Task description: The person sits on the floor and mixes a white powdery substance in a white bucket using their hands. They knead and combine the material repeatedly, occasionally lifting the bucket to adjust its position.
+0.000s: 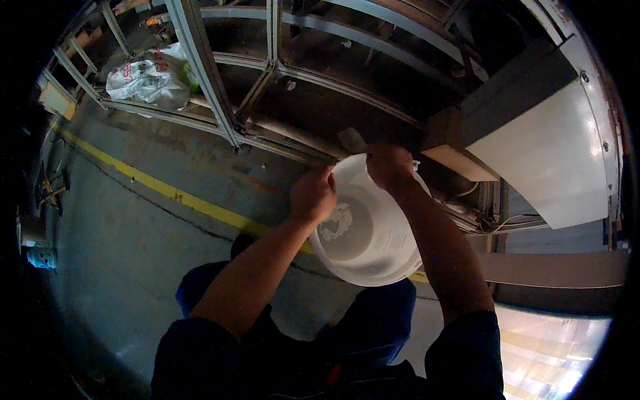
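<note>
A white plastic bucket point(363, 253) is tilted toward me at the centre, with pale residue on its bottom. My left hand point(313, 193) is closed on its left rim. My right hand point(390, 163) is closed at the top of the bucket, around what looks like a scraper point(352, 139), whose flat blade sticks out beyond the rim; I cannot tell whether it also grips the rim.
A metal profile frame point(237, 120) runs ahead, holding a white plastic bag point(147, 83). A cardboard-coloured block point(453, 160) and a large white curved panel point(527, 160) are at right, with cables beneath. A yellow floor line point(167, 187) crosses the grey floor below the frame.
</note>
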Motion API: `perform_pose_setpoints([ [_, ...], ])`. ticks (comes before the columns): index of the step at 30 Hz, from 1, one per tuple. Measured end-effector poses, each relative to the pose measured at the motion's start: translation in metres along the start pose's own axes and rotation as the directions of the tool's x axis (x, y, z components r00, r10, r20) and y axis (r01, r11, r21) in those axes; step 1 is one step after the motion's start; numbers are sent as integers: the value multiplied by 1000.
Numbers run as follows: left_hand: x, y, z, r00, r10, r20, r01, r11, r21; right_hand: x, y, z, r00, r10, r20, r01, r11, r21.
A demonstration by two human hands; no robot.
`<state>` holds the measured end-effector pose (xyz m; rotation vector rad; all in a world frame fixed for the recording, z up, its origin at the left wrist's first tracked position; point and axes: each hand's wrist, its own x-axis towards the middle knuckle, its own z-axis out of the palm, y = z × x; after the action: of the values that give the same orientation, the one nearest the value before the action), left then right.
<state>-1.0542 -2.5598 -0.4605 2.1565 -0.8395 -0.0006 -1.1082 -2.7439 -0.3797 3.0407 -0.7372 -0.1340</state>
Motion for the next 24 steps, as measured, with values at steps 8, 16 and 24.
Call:
perform_pose_setpoints([
  [8, 0, -10, 20, 995, -69, 65, 74, 995, -70, 2, 44, 3, 999, -35, 30, 35, 999, -8],
  [16, -1, -11, 15, 995, -81, 64, 80, 997, 20, -27, 103, -12, 991, 73, -111, -58, 989, 134],
  [24, 1, -25, 19, 999, -9, -50, 9, 1000, -6, -41, 120, -37, 999, 10, 41, -14, 995, 102],
])
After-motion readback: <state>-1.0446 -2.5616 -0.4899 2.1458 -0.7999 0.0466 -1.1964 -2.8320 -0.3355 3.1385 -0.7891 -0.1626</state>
